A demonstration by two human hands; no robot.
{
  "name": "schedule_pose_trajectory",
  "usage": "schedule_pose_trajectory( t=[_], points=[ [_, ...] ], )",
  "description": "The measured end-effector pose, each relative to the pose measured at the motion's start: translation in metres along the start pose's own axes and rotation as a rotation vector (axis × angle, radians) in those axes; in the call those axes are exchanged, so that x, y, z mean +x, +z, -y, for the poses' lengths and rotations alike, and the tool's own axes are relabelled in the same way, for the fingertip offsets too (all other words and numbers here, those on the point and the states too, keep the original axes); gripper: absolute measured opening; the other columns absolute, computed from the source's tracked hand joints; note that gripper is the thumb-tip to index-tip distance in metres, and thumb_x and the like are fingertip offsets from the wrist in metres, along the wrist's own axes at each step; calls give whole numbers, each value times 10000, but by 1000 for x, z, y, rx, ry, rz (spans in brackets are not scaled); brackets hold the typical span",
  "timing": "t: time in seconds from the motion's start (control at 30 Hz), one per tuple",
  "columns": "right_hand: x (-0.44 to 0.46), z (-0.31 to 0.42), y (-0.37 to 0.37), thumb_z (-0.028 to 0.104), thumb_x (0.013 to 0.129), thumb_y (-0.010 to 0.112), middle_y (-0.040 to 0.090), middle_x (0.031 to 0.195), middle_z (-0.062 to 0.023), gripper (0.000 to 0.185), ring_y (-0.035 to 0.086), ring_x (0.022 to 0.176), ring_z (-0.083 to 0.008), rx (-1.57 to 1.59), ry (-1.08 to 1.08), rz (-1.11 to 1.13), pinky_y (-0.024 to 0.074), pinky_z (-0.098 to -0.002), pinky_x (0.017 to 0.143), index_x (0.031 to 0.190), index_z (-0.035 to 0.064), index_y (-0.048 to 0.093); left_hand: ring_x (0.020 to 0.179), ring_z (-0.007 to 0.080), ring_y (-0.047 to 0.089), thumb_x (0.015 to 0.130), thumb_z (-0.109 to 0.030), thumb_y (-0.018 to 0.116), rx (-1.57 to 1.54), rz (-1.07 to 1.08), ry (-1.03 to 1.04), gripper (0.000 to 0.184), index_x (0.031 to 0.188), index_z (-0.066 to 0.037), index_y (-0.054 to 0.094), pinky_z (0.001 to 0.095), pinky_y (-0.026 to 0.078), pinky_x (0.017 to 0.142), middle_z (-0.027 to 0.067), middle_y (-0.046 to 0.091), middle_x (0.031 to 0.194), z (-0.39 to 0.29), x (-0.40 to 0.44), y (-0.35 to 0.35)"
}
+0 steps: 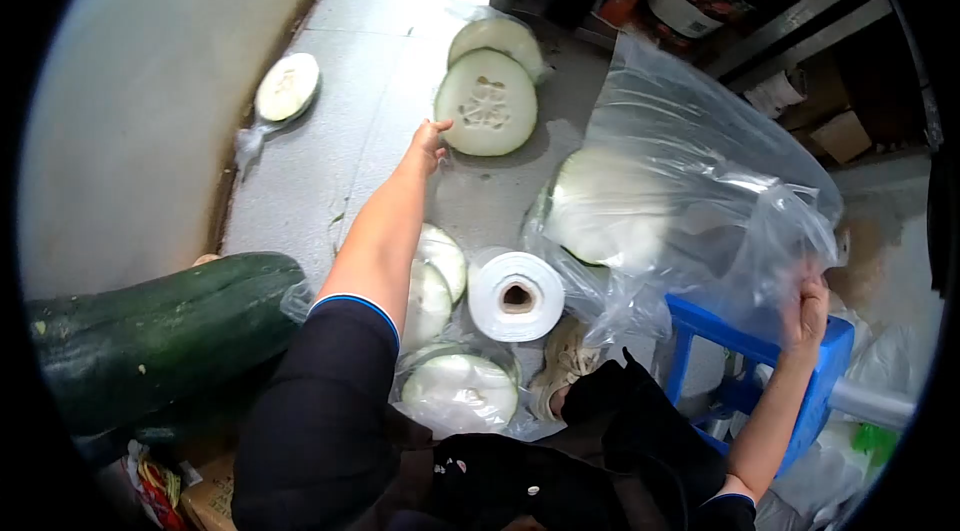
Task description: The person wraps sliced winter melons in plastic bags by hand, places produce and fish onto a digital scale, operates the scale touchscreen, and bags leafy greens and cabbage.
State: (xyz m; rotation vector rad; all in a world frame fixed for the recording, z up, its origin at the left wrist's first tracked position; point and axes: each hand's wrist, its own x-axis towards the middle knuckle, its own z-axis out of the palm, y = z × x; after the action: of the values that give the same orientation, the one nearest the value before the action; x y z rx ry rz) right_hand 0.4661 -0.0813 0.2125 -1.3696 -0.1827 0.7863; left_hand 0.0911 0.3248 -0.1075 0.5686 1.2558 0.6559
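Observation:
My left hand (430, 145) is at the left rim of a round winter melon slice (487, 103), a finger over its pale face and the other fingers curled by the edge. Behind that slice is another wrapped winter melon slice (500, 34). My right hand (806, 309) is closed on the gathered end of a clear plastic bag (715, 151). The bag spreads over a large pale cut winter melon piece (610, 216) with a green rind. Between my arms stands a roll of plastic bags (490, 296), its brown core facing up.
Wrapped melon slices (460, 391) lie near my feet, and a smaller wrapped piece (287, 88) is by the left wall. A whole dark green winter melon (170, 336) lies at left. At right stands a blue plastic stool (825, 381). Shelving (800, 21) is at back right.

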Motion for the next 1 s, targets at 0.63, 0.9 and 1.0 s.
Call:
schedule_pose_trajectory(
  t=[0.63, 0.9, 1.0],
  points=[
    [6, -5, 35, 90, 828, 602, 577, 742, -8, 92, 509, 601, -95, 105, -256, -273, 414, -219, 525, 900, 32, 598, 825, 261, 585, 826, -260, 639, 165, 84, 162, 376, 977, 67, 533, 365, 469, 725, 144, 596, 947, 12, -27, 45],
    [-4, -24, 110, 207, 885, 538, 374, 571, 62, 189, 298, 435, -45, -34, -429, -232, 249, -208, 399, 714, 136, 499, 731, 196, 608, 833, -308, 613, -36, 163, 346, 426, 982, 87, 559, 311, 488, 651, 129, 627, 885, -25, -52, -11],
    [1, -40, 148, 277, 912, 483, 375, 608, 53, 207, 372, 534, -56, -43, -316, -100, 302, -209, 476, 969, 82, 526, 947, 255, 591, 901, -287, 490, -308, 393, 411, 452, 1132, 101, 467, 349, 482, 832, 193, 576, 1069, -79, -144, -31]
  ],
)
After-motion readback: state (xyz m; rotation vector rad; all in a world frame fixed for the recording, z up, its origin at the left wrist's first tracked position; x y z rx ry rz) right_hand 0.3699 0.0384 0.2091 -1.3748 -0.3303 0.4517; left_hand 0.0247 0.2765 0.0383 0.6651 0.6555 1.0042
